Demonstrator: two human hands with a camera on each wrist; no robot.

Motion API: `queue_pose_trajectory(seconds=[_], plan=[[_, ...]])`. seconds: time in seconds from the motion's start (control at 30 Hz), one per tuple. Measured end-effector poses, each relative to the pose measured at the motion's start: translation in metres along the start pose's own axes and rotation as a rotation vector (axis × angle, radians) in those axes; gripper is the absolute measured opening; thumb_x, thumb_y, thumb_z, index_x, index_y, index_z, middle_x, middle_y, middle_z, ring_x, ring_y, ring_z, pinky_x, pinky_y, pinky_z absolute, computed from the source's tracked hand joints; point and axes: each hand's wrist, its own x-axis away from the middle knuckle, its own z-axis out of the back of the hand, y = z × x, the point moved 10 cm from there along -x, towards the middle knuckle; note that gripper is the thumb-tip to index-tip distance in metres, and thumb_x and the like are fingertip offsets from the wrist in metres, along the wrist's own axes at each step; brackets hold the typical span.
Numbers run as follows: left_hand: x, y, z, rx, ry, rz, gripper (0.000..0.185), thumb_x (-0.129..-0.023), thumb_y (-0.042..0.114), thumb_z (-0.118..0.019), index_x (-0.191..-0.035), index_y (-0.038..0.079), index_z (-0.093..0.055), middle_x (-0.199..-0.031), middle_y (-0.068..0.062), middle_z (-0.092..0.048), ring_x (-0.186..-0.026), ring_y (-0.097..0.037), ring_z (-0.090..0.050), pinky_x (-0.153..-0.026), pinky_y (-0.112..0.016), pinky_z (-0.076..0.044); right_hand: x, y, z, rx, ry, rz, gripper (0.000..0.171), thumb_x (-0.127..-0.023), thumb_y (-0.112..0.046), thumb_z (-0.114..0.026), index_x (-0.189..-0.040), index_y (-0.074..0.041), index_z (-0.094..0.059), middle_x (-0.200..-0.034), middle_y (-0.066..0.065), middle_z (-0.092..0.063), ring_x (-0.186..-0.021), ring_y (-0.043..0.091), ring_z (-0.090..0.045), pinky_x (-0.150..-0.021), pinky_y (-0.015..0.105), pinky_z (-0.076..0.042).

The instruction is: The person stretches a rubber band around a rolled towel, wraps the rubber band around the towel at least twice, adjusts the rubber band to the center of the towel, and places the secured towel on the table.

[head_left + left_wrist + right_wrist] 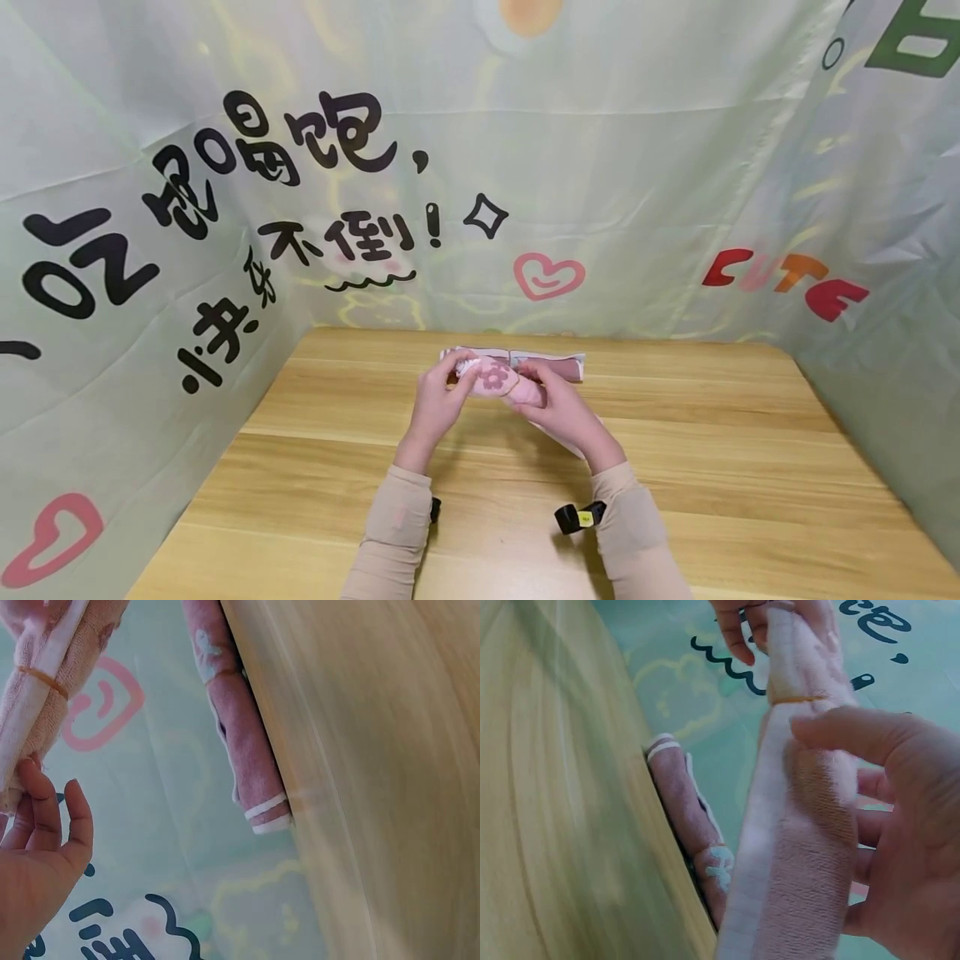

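Note:
A light pink rolled towel (491, 377) with a flower pattern is held up above the table between both hands. The left hand (438, 400) pinches one end of it between thumb and fingers. Farther along the roll, the right hand (564, 408) grips it, the thumb lying near a thin orange rubber band (799, 699) in the right wrist view. This band goes round the towel and draws it in. Behind the hands, a darker mauve rolled towel (566, 368) with white edging lies on the table, also with a band round it.
The wooden table (712, 467) ends at a printed cloth backdrop (637, 183), which also hangs at both sides. Black wrist devices, one with a yellow label (586, 518), show at the sleeves.

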Motion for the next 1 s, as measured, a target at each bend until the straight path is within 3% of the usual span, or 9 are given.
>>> queue_pose_trajectory(seconds=[0.1,0.23,0.33,0.47,0.6,0.73,0.87,1.0], plan=[[0.0,0.0,0.0,-0.03,-0.013,-0.009,0.016,-0.093,0.015,-0.066,-0.105,0.006,-0.068,-0.092,-0.012,-0.069,-0.075,-0.016,-0.06,-0.066,-0.025,-0.054,-0.001,0.002,0.002,0.094,0.039,0.009,0.044,-0.085,-0.014,-0.074,-0.124,-0.004,-0.056,-0.119,0.011,-0.065,-0.105,0.024,-0.059,-0.093,0.043,-0.047],[0.0,0.002,-0.004,-0.145,-0.047,-0.039,0.025,-0.09,0.02,-0.07,-0.113,0.011,-0.069,-0.111,-0.011,-0.066,-0.1,-0.024,-0.059,-0.088,-0.039,-0.052,0.0,0.0,0.006,0.159,0.092,0.022,0.03,-0.083,-0.012,-0.073,-0.11,-0.007,-0.062,-0.106,0.008,-0.068,-0.091,0.02,-0.059,-0.083,0.039,-0.048],[0.001,0.01,-0.011,-0.224,-0.109,-0.107,0.036,-0.086,0.023,-0.074,-0.12,0.015,-0.067,-0.128,-0.01,-0.06,-0.121,-0.03,-0.052,-0.106,-0.052,-0.039,0.001,-0.002,0.007,0.188,0.11,0.037,0.03,-0.081,-0.011,-0.074,-0.109,-0.008,-0.064,-0.105,0.007,-0.068,-0.088,0.018,-0.059,-0.081,0.038,-0.048],[0.004,0.02,-0.025,-0.31,-0.202,-0.217,0.044,-0.081,0.026,-0.079,-0.122,0.017,-0.067,-0.134,-0.01,-0.058,-0.128,-0.034,-0.049,-0.114,-0.061,-0.026,0.001,-0.005,0.006,0.245,0.115,0.061,0.03,-0.081,-0.011,-0.074,-0.109,-0.01,-0.065,-0.105,0.006,-0.069,-0.087,0.017,-0.059,-0.079,0.036,-0.049],[0.008,0.023,-0.032,-0.39,-0.244,-0.283,0.044,-0.077,0.025,-0.082,-0.119,0.02,-0.069,-0.133,-0.006,-0.06,-0.125,-0.032,-0.051,-0.111,-0.061,-0.031,0.0,-0.009,0.006,0.268,0.114,0.088,0.029,-0.079,-0.01,-0.076,-0.106,-0.01,-0.065,-0.101,0.007,-0.068,-0.084,0.017,-0.058,-0.075,0.035,-0.047],[0.011,0.021,-0.036,-0.416,-0.271,-0.296,0.046,-0.075,0.022,-0.084,-0.118,0.02,-0.069,-0.127,-0.005,-0.063,-0.12,-0.03,-0.055,-0.103,-0.057,-0.04,0.0,-0.012,0.006,0.29,0.116,0.118,0.028,-0.076,-0.006,-0.077,-0.102,-0.011,-0.065,-0.097,0.007,-0.068,-0.082,0.018,-0.057,-0.072,0.035,-0.047],[0.013,0.015,-0.038,-0.442,-0.317,-0.264,0.047,-0.075,0.022,-0.084,-0.119,0.018,-0.069,-0.121,-0.006,-0.066,-0.113,-0.027,-0.06,-0.095,-0.051,-0.046,0.0,-0.012,0.005,0.3,0.105,0.126,0.027,-0.076,-0.006,-0.077,-0.1,-0.012,-0.065,-0.096,0.007,-0.067,-0.081,0.017,-0.057,-0.072,0.034,-0.046],[0.013,0.007,-0.04,-0.436,-0.37,-0.186,0.042,-0.081,0.024,-0.079,-0.12,0.017,-0.068,-0.116,-0.004,-0.068,-0.108,-0.023,-0.064,-0.095,-0.043,-0.05,0.001,-0.008,0.003,0.288,0.086,0.117,0.026,-0.077,-0.007,-0.076,-0.101,-0.012,-0.065,-0.097,0.006,-0.066,-0.081,0.016,-0.056,-0.072,0.034,-0.046]])
